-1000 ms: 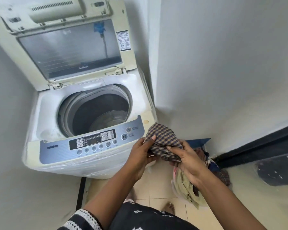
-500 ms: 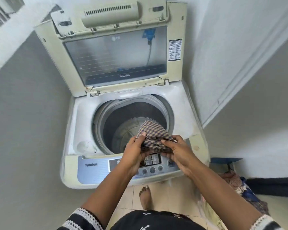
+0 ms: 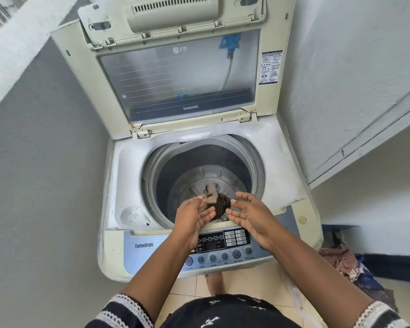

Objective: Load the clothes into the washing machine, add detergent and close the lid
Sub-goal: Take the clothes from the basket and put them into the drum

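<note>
I've got both hands splayed w/ nothing in them, left hand point(image 3: 194, 215) & right hand point(image 3: 251, 215) over the drum's point(image 3: 244, 162) front rim so the blurred checked cloth point(image 3: 217, 201) drops inside; lid point(image 3: 175, 74) propped up, more clothes point(image 3: 341, 261) floor-side right.

A narrow alcove with pale grey, rough-plastered walls: the left wall point(image 3: 40, 176) lies in soft shade, the right wall point(image 3: 355, 74) catches brighter daylight. A white sloping beam point(image 3: 21, 41) crosses the upper left corner. A white panel with a grooved edge point(image 3: 374, 136) juts from the right wall. The floor point(image 3: 253, 282) is cream tile with thin grout lines, and a dark skirting band point(image 3: 395, 263) runs along its right edge.
</note>
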{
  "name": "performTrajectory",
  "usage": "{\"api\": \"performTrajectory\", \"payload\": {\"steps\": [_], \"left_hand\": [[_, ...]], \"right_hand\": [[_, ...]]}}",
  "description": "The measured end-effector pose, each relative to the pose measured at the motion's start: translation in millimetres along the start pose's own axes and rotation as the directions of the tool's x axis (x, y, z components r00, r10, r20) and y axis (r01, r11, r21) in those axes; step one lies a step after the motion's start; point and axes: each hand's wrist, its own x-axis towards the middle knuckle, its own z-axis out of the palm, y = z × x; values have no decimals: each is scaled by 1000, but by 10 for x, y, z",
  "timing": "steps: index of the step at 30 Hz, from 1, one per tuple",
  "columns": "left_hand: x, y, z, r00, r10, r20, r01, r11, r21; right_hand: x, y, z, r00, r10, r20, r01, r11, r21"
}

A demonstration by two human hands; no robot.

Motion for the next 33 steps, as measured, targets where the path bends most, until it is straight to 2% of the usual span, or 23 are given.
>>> {"api": "performTrajectory", "payload": {"steps": [4,9,21,33], "left_hand": [[-107,-49,111,1000,18,23,-18,1000,3],[-306,-191,331,992,35,120,-39,999,27],[-1055,-1015,1038,953,48,300,-89,988,126],[-1435,-2232,1623,953,-95,289,-29,918,396]], "right_hand": [[-84,-14,-107,999,-37,-15,37,999,7],[-281,-21,-383,996,-83,-32,85,995,61],[-1043,197,-1559,980,-142,-142,162,976,143],[-1590,985,-3076,948,-45,-316,113,973,199]]}}
